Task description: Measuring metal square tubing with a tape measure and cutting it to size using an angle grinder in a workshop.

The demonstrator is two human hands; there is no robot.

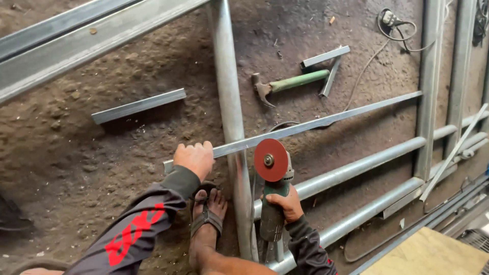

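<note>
Angle grinder [273, 196], green body, red disc [270, 160]: gripped around the body by the right hand [286, 202], fingers closed. Long axis is held near vertical in view, disc end pointing away from the person, disc face turned toward the camera, set just beside a flat steel bar [316, 122]. The bar runs on a diagonal from lower left to upper right across an upright round pipe [230, 102]; its left end is pressed down by the left hand [194, 158], fingers curled over the edge. A sandalled foot [206, 224] is planted on the dirt floor [76, 153] between the arms. 1 green-handled hammer [290, 84] lies further off.
</note>
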